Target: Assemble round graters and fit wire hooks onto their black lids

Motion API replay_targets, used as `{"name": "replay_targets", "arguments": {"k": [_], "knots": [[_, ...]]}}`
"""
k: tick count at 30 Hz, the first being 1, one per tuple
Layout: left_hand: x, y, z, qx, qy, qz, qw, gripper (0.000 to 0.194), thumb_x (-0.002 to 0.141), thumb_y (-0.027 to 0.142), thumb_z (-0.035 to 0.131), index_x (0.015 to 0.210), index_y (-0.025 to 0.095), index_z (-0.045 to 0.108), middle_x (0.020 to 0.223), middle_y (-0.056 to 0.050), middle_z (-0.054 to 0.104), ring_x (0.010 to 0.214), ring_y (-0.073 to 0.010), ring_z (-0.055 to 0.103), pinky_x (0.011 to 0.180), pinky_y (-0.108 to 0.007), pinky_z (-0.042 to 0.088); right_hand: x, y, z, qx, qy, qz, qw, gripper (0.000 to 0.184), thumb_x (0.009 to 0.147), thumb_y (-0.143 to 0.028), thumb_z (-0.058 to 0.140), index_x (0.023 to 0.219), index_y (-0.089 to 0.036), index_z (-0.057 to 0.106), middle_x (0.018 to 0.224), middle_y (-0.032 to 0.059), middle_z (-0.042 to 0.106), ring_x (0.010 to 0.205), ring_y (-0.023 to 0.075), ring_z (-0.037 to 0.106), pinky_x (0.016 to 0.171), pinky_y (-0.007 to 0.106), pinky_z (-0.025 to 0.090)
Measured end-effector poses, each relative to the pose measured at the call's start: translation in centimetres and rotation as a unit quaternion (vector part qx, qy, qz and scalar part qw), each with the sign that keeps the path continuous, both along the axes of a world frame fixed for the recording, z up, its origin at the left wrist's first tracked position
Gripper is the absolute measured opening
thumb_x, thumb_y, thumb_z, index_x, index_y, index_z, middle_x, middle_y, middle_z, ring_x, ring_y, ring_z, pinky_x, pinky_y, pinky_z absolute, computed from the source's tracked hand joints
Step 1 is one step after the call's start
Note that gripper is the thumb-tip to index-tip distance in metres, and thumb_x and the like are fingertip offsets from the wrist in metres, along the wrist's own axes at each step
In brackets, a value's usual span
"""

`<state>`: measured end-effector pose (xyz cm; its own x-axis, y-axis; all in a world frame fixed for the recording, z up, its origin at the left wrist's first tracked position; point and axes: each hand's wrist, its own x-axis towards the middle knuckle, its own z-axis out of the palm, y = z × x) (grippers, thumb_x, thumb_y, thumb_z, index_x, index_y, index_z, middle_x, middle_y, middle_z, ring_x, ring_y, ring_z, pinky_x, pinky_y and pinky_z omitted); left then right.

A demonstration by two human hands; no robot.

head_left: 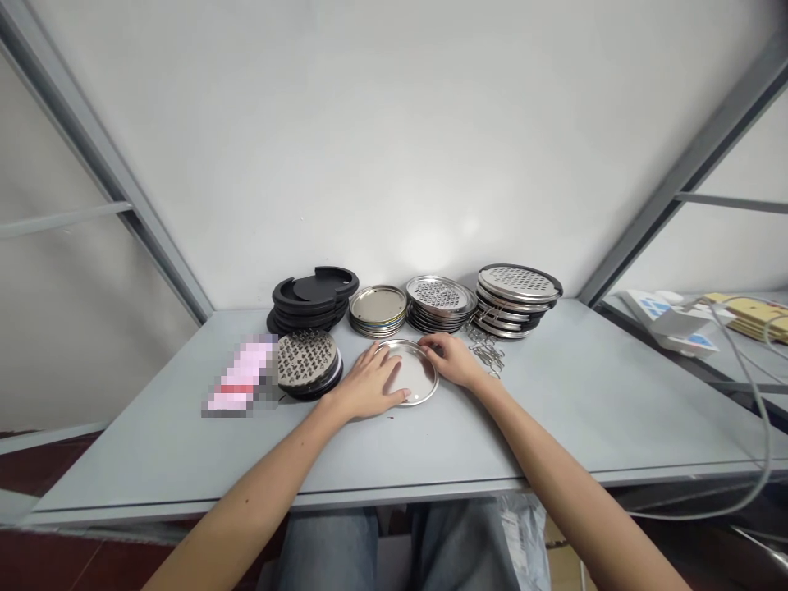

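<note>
A shallow round metal disc with a raised rim [422, 379] lies on the grey table in front of me. My left hand [368, 386] rests over its left side, fingers spread at the upper left rim and thumb across the lower part. At the upper right rim, my right hand [452, 359] has its fingers bent and pressed to the edge. Just left of my left hand stands a stack topped by a perforated metal grater disc [306, 359], with dark pieces below. Small metal wire hooks [489, 355] lie loose beyond my right hand.
Along the wall stand black ring-shaped holders [313, 295], plain metal discs [377, 305], grater discs [440, 295] and assembled graters with black edges [519, 283]. A blurred-out pink item [243, 373] lies left. At right are a white box [668, 320] and a cable [763, 427].
</note>
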<state>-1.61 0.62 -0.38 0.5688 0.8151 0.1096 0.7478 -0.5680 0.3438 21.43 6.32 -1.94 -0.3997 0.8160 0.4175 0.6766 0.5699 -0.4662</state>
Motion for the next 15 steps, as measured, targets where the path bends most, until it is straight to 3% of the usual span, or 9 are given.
{"name": "replay_targets", "arguments": {"k": [7, 15], "knots": [[0.05, -0.12, 0.05, 0.002, -0.021, 0.001, 1.0, 0.073, 0.085, 0.054, 0.052, 0.144, 0.021, 0.026, 0.15, -0.012, 0.032, 0.143, -0.0329, 0.018, 0.113, -0.049, 0.024, 0.05, 0.09, -0.1, -0.002, 0.02, 0.01, 1.0, 0.02, 0.086, -0.019, 0.05, 0.094, -0.016, 0.068, 0.096, 0.0085, 0.07, 0.089, 0.021, 0.063, 0.081, 0.032, 0.047], [0.1, -0.11, 0.04, 0.003, -0.028, 0.003, 1.0, 0.071, 0.083, 0.052, 0.055, 0.142, 0.021, 0.03, 0.149, -0.013, 0.032, 0.142, -0.0327, 0.019, 0.113, -0.05, 0.024, 0.1, 0.13, -0.15, -0.001, 0.025, 0.018, 1.0, 0.019, 0.085, -0.018, 0.051, 0.094, -0.016, 0.068, 0.096, 0.0092, 0.069, 0.089, 0.0202, 0.062, 0.081, 0.032, 0.047]]}}
